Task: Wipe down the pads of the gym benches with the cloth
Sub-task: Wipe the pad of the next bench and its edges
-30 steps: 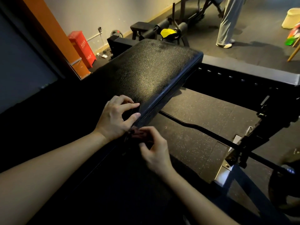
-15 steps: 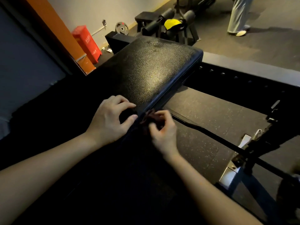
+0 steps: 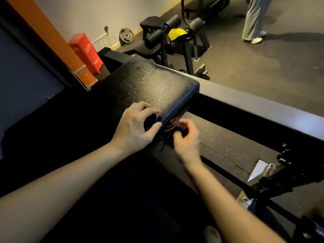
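Right hand (image 3: pixel 186 139) is clenched round a dark reddish cloth (image 3: pixel 177 124), bunched against the long side edge of the black bench pad (image 3: pixel 157 86) and blurred. Left hand (image 3: pixel 135 128) grips that same edge just beside it, with arched fingers on the pebbled top and the thumb against the side. Beyond the pad's far end stand a red box (image 3: pixel 85 53) and a weight plate (image 3: pixel 126 36) by the wall.
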A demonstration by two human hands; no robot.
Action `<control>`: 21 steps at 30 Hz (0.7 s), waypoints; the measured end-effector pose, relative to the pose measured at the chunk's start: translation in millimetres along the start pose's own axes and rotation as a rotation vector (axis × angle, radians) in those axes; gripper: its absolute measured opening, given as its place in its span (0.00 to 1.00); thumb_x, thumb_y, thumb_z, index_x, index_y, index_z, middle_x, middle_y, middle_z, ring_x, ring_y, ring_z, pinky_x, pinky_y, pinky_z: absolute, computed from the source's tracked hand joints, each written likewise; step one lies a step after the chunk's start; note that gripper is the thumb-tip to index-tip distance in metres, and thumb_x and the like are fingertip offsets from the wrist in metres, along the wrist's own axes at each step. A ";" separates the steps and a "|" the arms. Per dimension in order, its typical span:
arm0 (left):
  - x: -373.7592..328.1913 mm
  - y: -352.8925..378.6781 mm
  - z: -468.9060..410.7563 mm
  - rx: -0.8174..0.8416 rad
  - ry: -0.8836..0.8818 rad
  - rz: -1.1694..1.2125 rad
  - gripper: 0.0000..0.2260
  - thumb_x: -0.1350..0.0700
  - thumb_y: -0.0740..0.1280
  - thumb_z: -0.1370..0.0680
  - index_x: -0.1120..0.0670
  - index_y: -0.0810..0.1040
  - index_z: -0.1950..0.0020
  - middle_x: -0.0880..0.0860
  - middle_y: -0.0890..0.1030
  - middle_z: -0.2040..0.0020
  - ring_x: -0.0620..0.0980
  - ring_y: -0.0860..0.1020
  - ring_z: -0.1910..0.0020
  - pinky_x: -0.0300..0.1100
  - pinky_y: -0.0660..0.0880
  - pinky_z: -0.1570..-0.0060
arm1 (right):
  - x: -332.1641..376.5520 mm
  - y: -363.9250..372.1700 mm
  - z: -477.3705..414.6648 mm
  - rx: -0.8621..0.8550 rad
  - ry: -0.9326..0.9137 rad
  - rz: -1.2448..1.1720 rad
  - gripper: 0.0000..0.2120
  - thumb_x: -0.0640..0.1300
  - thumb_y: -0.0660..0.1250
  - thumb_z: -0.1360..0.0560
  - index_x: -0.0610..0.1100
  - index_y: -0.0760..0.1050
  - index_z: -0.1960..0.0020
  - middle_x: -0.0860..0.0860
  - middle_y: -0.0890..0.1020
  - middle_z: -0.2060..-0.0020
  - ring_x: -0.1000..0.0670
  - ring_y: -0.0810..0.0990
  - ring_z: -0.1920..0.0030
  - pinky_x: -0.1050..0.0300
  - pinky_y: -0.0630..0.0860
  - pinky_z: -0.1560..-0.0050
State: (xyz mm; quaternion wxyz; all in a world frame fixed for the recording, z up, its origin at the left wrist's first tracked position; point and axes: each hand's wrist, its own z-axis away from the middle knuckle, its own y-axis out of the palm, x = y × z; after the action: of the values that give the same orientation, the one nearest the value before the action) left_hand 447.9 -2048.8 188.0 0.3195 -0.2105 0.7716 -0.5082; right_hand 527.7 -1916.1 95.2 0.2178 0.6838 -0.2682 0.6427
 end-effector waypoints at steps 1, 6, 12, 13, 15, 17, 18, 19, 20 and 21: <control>-1.7 4.7 -6.3 0.003 0.004 -0.006 0.16 0.50 0.72 0.25 0.56 0.84 0.40 0.53 0.80 0.43 0.54 0.78 0.43 0.57 0.74 0.40 | -0.7 -9.3 -30.7 -0.063 0.046 0.030 0.15 0.28 0.64 0.28 0.42 0.77 0.46 0.52 0.82 0.55 0.51 0.80 0.52 0.56 0.76 0.44; -10.9 24.5 -35.5 0.008 0.010 -0.008 0.16 0.51 0.74 0.24 0.56 0.83 0.38 0.53 0.79 0.42 0.54 0.77 0.42 0.57 0.73 0.38 | -4.9 -18.4 -64.3 -0.173 0.136 0.023 0.14 0.29 0.66 0.26 0.42 0.77 0.44 0.54 0.81 0.56 0.62 0.79 0.55 0.64 0.76 0.46; -16.0 40.1 -59.1 0.028 0.020 -0.043 0.21 0.47 0.72 0.26 0.54 0.82 0.35 0.53 0.79 0.39 0.56 0.76 0.39 0.57 0.71 0.36 | -11.8 -7.8 -26.6 -0.025 0.087 -0.092 0.12 0.34 0.71 0.26 0.49 0.78 0.48 0.60 0.83 0.59 0.60 0.80 0.57 0.65 0.75 0.51; -15.2 42.5 -59.3 0.020 0.026 -0.056 0.21 0.47 0.72 0.26 0.54 0.82 0.35 0.53 0.79 0.38 0.56 0.76 0.39 0.56 0.71 0.36 | -13.5 -12.4 -52.8 -0.104 0.111 -0.057 0.12 0.32 0.70 0.26 0.46 0.78 0.47 0.57 0.82 0.58 0.56 0.80 0.57 0.60 0.76 0.49; -13.1 45.9 -58.3 0.001 0.037 -0.069 0.21 0.47 0.71 0.26 0.54 0.82 0.35 0.53 0.79 0.38 0.55 0.76 0.39 0.55 0.71 0.36 | -8.8 -29.1 -106.7 -0.230 0.162 0.027 0.11 0.33 0.68 0.25 0.42 0.78 0.45 0.51 0.82 0.55 0.51 0.80 0.53 0.56 0.77 0.45; -11.3 48.1 -58.3 -0.015 0.039 -0.071 0.21 0.47 0.70 0.25 0.53 0.82 0.35 0.52 0.79 0.38 0.55 0.76 0.38 0.54 0.70 0.34 | -5.2 -35.8 -125.9 -0.274 0.140 0.069 0.09 0.34 0.67 0.24 0.44 0.78 0.46 0.53 0.82 0.56 0.51 0.81 0.53 0.58 0.77 0.46; -10.5 48.7 -58.4 -0.021 0.039 -0.073 0.21 0.46 0.69 0.25 0.53 0.82 0.35 0.52 0.79 0.38 0.54 0.76 0.39 0.54 0.69 0.34 | -5.0 -30.6 -115.9 -0.276 0.128 0.083 0.09 0.34 0.67 0.25 0.45 0.78 0.48 0.54 0.82 0.58 0.51 0.81 0.55 0.55 0.77 0.47; -10.2 49.7 -58.4 -0.028 0.040 -0.072 0.21 0.47 0.69 0.25 0.53 0.83 0.35 0.51 0.79 0.38 0.54 0.76 0.39 0.54 0.69 0.33 | -6.7 -22.9 -96.2 -0.241 0.101 0.069 0.09 0.34 0.67 0.26 0.46 0.78 0.50 0.55 0.82 0.60 0.51 0.81 0.57 0.53 0.78 0.48; -10.2 50.4 -58.3 -0.034 0.041 -0.070 0.21 0.47 0.69 0.26 0.53 0.83 0.35 0.52 0.79 0.38 0.55 0.76 0.39 0.55 0.69 0.33 | -7.2 -15.1 -71.2 -0.169 0.065 0.041 0.09 0.35 0.67 0.27 0.47 0.78 0.51 0.55 0.82 0.60 0.51 0.81 0.57 0.52 0.79 0.50; -10.8 50.9 -58.3 -0.036 0.044 -0.068 0.21 0.47 0.69 0.26 0.53 0.83 0.36 0.52 0.79 0.38 0.55 0.76 0.39 0.55 0.69 0.34 | -8.4 -10.2 -47.2 -0.077 0.024 0.027 0.09 0.37 0.66 0.28 0.47 0.79 0.51 0.55 0.83 0.60 0.52 0.82 0.57 0.52 0.79 0.50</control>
State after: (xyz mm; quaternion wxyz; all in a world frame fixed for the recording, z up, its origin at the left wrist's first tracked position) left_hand 414.3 -1983.8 160.5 0.2809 -0.2311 0.7800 -0.5093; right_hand 498.0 -1877.2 91.0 0.2382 0.6635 -0.2993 0.6430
